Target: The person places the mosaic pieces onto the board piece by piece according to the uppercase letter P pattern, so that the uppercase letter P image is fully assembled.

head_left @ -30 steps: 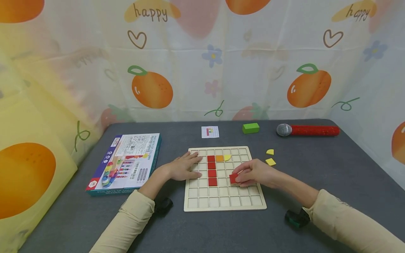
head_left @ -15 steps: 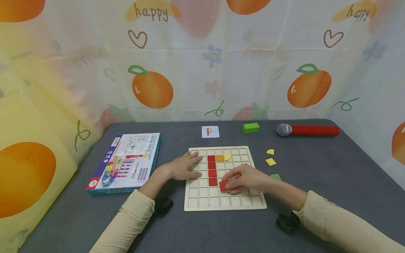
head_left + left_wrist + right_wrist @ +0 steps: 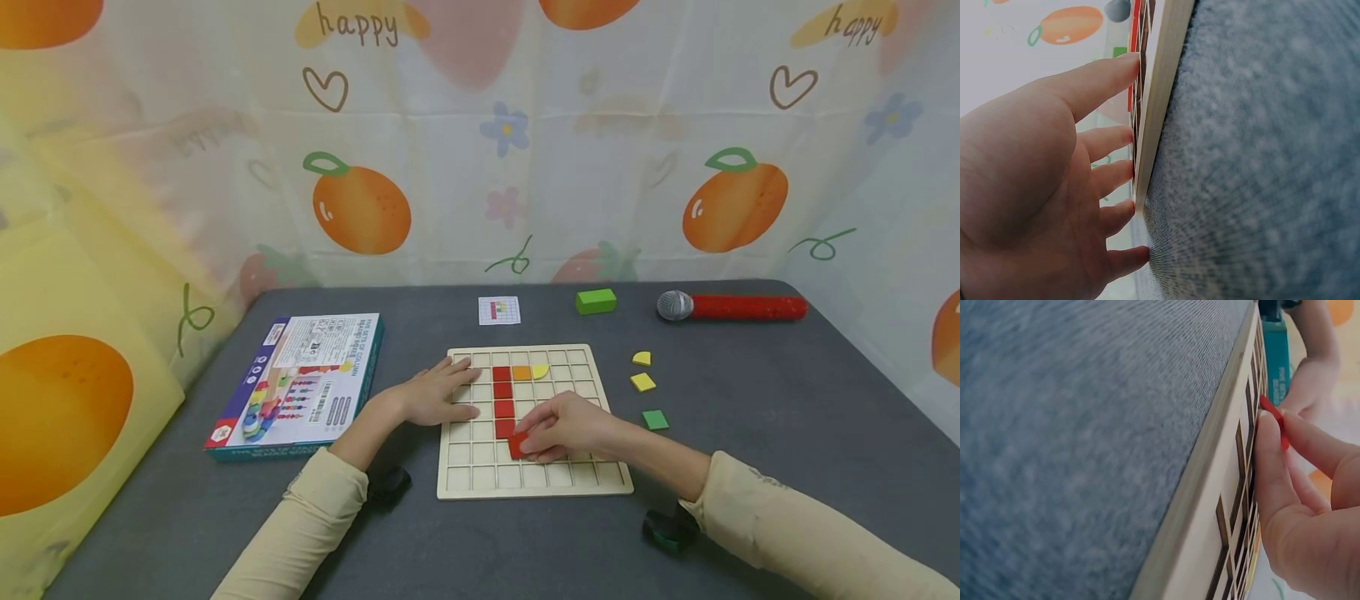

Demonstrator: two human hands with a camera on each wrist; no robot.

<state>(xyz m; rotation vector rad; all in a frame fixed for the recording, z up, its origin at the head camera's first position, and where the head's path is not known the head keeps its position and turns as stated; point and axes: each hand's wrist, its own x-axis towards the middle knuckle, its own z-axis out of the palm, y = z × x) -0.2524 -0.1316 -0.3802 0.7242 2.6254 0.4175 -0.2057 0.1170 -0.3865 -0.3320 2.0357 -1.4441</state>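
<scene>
A pale wooden grid board (image 3: 480,482) lies on the dark table. My left hand (image 3: 437,395) rests spread on its left edge; in the left wrist view the fingertips (image 3: 1124,136) touch the board's rim. A column of several red square tiles (image 3: 503,408) fills cells on the board, with an orange tile (image 3: 521,373) and a yellow quarter-round tile (image 3: 539,372) beside its top. With thumb and fingers, my right hand (image 3: 568,427) pinches another red square tile (image 3: 517,445), tilted, just below the column. The right wrist view shows that red tile (image 3: 1282,425) seen edge-on between the fingers.
Right of the board lie two yellow tiles (image 3: 642,382) and a green tile (image 3: 655,419). Behind it are a small pattern card (image 3: 498,311), a green block (image 3: 596,302) and a red microphone (image 3: 742,307). A flat box (image 3: 300,383) lies at left.
My right hand has moved left and slightly toward me with the red tile, to the column's lower end. The green tile has come into view behind it. My left hand stays put.
</scene>
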